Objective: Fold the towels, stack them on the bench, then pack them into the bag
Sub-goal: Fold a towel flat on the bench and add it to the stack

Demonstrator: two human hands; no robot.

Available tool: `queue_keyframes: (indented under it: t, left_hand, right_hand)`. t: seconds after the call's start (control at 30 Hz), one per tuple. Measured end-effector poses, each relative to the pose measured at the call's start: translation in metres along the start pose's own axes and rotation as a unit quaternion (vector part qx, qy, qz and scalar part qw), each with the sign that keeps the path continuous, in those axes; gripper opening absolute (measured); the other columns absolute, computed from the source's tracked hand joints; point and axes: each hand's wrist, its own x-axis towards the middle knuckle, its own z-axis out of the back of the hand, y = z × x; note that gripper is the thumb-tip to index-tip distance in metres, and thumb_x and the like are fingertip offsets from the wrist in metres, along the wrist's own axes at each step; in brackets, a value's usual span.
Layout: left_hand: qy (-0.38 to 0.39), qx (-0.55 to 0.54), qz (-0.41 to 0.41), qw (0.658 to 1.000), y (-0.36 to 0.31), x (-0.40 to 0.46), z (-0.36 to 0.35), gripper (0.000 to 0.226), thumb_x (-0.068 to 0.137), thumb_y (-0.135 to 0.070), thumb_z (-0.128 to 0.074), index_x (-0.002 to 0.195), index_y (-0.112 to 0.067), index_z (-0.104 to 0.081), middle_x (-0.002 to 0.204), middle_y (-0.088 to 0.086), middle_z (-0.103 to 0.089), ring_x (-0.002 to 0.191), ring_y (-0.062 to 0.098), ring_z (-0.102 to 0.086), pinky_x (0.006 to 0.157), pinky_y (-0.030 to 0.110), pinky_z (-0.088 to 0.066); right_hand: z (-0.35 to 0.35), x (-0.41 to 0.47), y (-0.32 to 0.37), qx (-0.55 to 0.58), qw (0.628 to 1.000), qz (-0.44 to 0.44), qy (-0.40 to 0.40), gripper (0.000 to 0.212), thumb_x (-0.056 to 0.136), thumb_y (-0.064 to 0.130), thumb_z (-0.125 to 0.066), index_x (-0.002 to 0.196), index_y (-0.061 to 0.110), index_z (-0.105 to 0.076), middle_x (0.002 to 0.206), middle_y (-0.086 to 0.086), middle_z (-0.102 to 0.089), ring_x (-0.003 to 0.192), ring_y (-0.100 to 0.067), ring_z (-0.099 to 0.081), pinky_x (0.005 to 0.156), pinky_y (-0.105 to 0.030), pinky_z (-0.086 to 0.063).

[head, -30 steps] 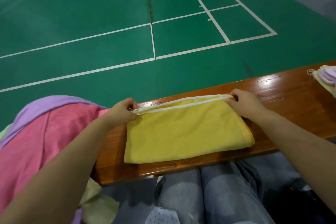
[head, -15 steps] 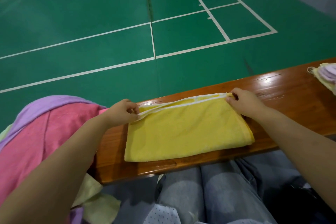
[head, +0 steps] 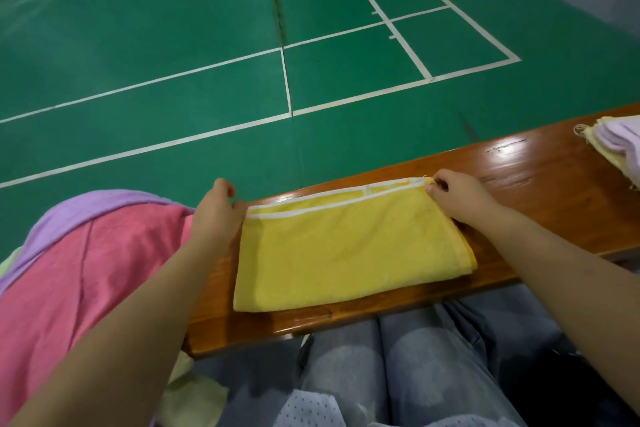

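Knees in grey trousers (head: 363, 367) are sitting just under the near edge of the glossy brown wooden bench (head: 540, 170), and on its top the folded yellow terry towel with white trim (head: 346, 253) is lying flat, its fold nearest the body and its two white-edged hems lined up at the far side. The right hand (head: 457, 198) is pinching the far right corner of that towel between thumb and fingers. The left hand (head: 216, 215) is resting at the far left corner with fingers curled and touching the hem; whether it is actually gripping the cloth I cannot tell. To do this fold well, both corners probably need matching so the hems sit flush, then smoothing before the next fold across. The heap of loose pink and lilac towels (head: 86, 253) is waiting to the left. Farther along the bench, well apart at the right, the small stack of folded pale yellow and lilac towels (head: 616, 142) is sitting. No bag is showing.
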Motion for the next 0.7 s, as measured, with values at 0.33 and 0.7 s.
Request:
queue_keyframes:
  t: [0.33,0.7]
  left_hand:
    - [0.094,-0.044,0.032,0.994,0.006,-0.022,-0.009,0.018,0.09,-0.028,-0.063,0.102,-0.019,-0.054,0.085,-0.01,-0.055,0.082,0.015,-0.056,0.069,0.03,-0.046]
    - [-0.008,-0.148,0.016,0.989,-0.015,-0.011,-0.004,0.008,0.089,-0.013,-0.06,0.094,-0.013,-0.053,0.08,-0.007,-0.055,0.075,0.012,-0.051,0.068,0.028,-0.041]
  right_hand:
    - [-0.002,-0.001,-0.004,0.037,0.999,-0.002,-0.016,0.019,0.097,0.027,-0.05,0.106,0.011,-0.056,0.096,-0.006,-0.057,0.085,-0.022,-0.051,0.066,-0.031,-0.037]
    - [0.001,-0.003,0.0,0.051,0.997,-0.007,-0.064,0.025,0.101,0.029,-0.039,0.115,0.009,-0.047,0.093,-0.009,-0.057,0.082,-0.028,-0.053,0.07,-0.04,-0.047]
